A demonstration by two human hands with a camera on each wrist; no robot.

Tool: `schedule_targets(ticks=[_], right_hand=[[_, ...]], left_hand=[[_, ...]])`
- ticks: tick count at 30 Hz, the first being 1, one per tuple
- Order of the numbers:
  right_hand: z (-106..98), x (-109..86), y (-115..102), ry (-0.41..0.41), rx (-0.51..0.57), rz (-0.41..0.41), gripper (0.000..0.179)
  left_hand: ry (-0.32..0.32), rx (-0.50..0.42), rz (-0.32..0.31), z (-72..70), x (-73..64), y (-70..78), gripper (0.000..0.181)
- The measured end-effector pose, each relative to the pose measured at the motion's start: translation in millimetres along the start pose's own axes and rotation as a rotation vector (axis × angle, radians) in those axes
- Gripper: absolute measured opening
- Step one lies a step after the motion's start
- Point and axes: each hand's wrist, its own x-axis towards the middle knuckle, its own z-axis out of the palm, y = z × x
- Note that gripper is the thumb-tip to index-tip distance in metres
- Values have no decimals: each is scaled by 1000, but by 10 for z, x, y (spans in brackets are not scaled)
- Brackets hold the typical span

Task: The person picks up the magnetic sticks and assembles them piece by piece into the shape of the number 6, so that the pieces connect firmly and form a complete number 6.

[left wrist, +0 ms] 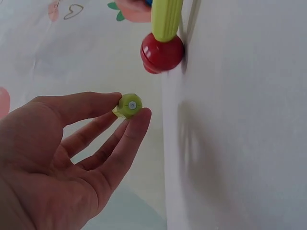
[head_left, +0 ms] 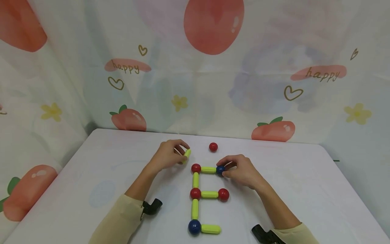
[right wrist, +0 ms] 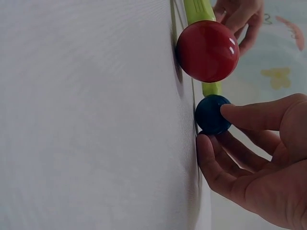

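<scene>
My left hand (head_left: pixel 169 154) pinches a yellow-green magnetic rod (left wrist: pixel 129 105) between thumb and fingertips, with the rod's round end facing the left wrist camera. My right hand (head_left: pixel 242 169) grips a blue ball (right wrist: pixel 212 115) at the far right end of a flat figure on the table. That figure has a red ball (head_left: pixel 196 168) at its top left corner, a red ball (head_left: pixel 195 193) midway down and a blue ball (head_left: pixel 194 227) at the near corner, joined by yellow-green rods. Another red ball (head_left: pixel 223 195) ends the middle arm. The near rod (head_left: pixel 211 229) has a bare right end.
A loose red ball (head_left: pixel 213 147) lies beyond the figure, near the back of the white table (head_left: pixel 289 189). Behind the table hangs a printed cloth (head_left: pixel 207 88). Black wrist cameras, left (head_left: pixel 152 206) and right (head_left: pixel 265 234), sit by the sleeves.
</scene>
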Motion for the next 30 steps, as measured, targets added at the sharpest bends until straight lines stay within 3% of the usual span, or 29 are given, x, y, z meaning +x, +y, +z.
schedule_targets(ticks=[12, 21, 30], right_hand=[[0, 5, 36, -4, 17, -10, 28], [-4, 10, 40, -4, 12, -27, 28], [-24, 2, 39, -8, 29, -39, 28]], left_hand=[[-104, -129, 35, 232, -213, 243, 31], [-199, -342, -2, 444, -359, 377, 32], [-254, -488, -62, 596, -523, 528, 31]])
